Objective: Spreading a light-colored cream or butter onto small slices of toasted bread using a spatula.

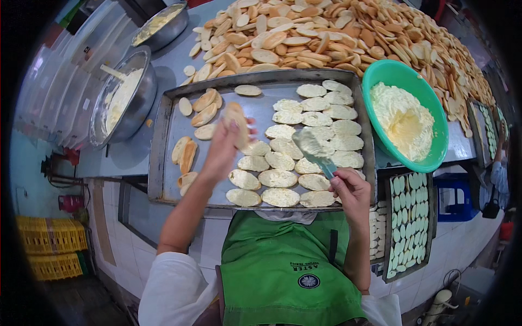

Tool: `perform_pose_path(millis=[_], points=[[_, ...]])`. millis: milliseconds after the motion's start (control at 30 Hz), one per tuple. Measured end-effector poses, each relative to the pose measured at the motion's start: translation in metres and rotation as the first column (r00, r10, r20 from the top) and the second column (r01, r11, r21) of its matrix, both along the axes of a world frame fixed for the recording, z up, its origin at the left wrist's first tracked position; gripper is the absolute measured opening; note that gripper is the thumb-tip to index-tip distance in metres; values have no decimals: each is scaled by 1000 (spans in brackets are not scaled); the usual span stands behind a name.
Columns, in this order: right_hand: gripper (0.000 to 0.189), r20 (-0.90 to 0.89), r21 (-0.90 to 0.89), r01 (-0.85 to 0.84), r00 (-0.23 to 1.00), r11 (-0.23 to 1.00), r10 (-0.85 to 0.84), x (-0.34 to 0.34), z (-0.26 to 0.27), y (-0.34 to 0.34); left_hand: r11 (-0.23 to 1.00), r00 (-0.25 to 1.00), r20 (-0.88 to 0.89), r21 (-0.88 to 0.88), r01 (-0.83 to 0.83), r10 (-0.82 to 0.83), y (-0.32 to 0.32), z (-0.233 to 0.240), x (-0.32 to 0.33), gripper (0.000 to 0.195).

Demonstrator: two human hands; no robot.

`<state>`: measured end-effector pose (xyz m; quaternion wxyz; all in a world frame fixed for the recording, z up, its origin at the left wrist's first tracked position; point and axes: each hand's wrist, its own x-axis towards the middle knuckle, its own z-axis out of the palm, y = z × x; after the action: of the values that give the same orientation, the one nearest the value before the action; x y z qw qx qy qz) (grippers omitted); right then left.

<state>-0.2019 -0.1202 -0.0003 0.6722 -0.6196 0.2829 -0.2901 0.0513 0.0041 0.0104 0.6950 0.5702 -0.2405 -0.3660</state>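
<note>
My left hand [228,140] grips an oval bread slice [239,129] above the middle of a metal baking tray [261,78]; both are slightly blurred. Between the fingers of my right hand [351,188] is the handle of a spatula [312,146], its blade loaded with pale cream. Rows of cream-coated slices [278,178] cover the tray's right side and reach its near edge. Plain slices [204,114] lie loosely on the left side. To the right, a green plastic bowl [442,138] holds whipped cream [401,122] with a hollow scooped in it.
A large heap of bread slices [310,36] rises behind the tray. Steel bowls [147,87] of cream stand at left beside stacked clear plastic boxes [61,93]. Filled trays [428,244] sit lower right, near a blue stool [456,197]. Another person's sleeve [498,175] shows far right.
</note>
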Motion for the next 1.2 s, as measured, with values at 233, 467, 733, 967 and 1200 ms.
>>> perform_pose_path(millis=[233, 467, 733, 967, 1200], points=[[19, 81, -247, -66, 993, 967, 89, 31, -3, 9, 978, 862, -462, -90, 189, -209, 15, 23, -73, 44], [22, -36, -732, -2, 999, 681, -36, 19, 5, -3, 968, 872, -439, -209, 138, -219, 27, 9, -67, 60], [23, -75, -593, -45, 997, 804, 1, 20, 23, -1, 962, 979, -122, -237, 133, -165, 27, 11, -55, 64], [23, 33, -653, 30, 999, 757, -11, 19, 20, -4, 986, 926, -377, -167, -29, -37, 29, 11, -57, 76], [23, 55, -727, 189, 974, 661, -218, 38, 7, 6, 976, 880, -422, -111, 187, -217, 31, -1, -69, 86]])
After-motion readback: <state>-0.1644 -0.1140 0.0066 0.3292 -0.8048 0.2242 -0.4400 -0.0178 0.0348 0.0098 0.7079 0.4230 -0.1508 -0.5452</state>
